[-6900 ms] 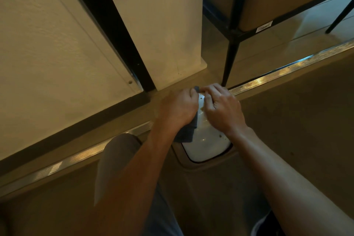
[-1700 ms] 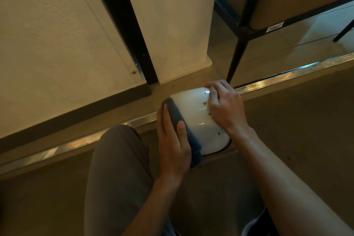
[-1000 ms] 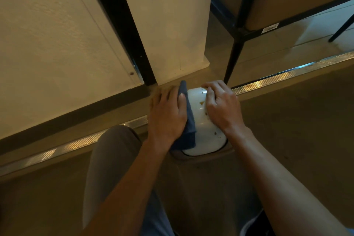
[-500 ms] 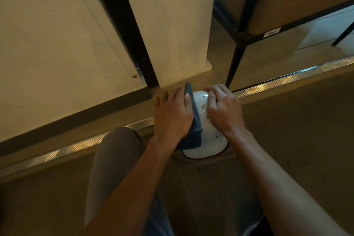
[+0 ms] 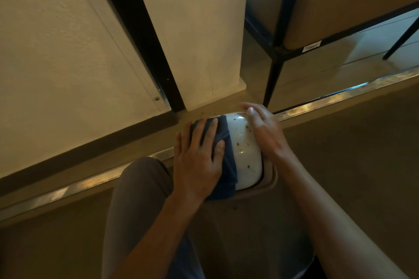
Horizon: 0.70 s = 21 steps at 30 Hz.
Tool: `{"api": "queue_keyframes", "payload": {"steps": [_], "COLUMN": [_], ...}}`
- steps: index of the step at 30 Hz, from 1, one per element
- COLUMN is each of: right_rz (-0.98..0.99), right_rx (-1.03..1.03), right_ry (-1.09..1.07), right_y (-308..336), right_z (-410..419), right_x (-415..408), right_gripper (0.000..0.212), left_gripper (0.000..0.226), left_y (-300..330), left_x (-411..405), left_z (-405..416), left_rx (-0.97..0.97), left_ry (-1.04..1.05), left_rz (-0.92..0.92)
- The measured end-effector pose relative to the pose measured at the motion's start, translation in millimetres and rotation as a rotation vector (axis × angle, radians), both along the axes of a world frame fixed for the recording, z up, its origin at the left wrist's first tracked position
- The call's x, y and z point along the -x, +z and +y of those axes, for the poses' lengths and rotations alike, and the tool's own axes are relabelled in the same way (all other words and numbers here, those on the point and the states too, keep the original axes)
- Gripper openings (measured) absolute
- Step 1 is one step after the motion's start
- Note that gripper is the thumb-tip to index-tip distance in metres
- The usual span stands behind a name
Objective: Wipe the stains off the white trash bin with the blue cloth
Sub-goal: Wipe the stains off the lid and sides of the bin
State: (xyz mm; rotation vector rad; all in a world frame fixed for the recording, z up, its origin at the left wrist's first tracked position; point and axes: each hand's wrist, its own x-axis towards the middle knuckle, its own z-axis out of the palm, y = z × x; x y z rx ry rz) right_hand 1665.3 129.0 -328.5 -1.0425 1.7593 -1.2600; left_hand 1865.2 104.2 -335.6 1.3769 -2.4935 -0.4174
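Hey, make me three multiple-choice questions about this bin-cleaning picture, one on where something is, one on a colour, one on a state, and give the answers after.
1. Where does the blue cloth lie on the white trash bin?
A. over its left part
B. over its right part
C. on the floor beside it

2. What colour are the specks on the bare part of the bin's top?
A. bright red
B. brownish
C. green

3. How does the left hand meet the cloth?
A. it hangs away from it
B. it balls it up in a fist
C. it presses on it with fingers spread flat

Answers:
1. A, the cloth covers the side under the left hand, while the right hand rests on the opposite edge.
2. B, small brown spots dot the white surface.
3. C, the fingers lie straight across the cloth.
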Motion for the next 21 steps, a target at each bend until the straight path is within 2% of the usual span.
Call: {"api": "queue_keyframes", "payload": {"steps": [2,6,10,15,18,21], "right_rz": [-0.110,-0.199,-0.234,-0.201,0.052,0.360], "right_rx": [0.002,0.013,0.040,0.082,0.082,0.112], "right_ry": [-0.011,-0.033,-0.067,-0.112,-0.262,-0.323], "right_y": [4,5,5,5,10,18], "right_z": [4,12,14,15,16,17], "right_x": [4,-1,-3,-5,-13,-26], "right_gripper": [0.035,0.038,0.040,0.040,0.038,0.036], "left_gripper": [0.058,0.052,0.051,0.052,0.055,0.049], "left_y": [1,5,14,20,23,24], "left_x": [6,21,44,76,74,49], "left_z": [-3,-8,-11,-4,-17,-35], "left_rx": [0.010,0.085,0.105,0.032,-0.104,-0.221], "left_ry": [-0.003,-0.072,-0.093,-0.123,-0.184,-0.086], "left_rz": [0.008,-0.019,-0.068,-0.061,0.088,0.360]}}
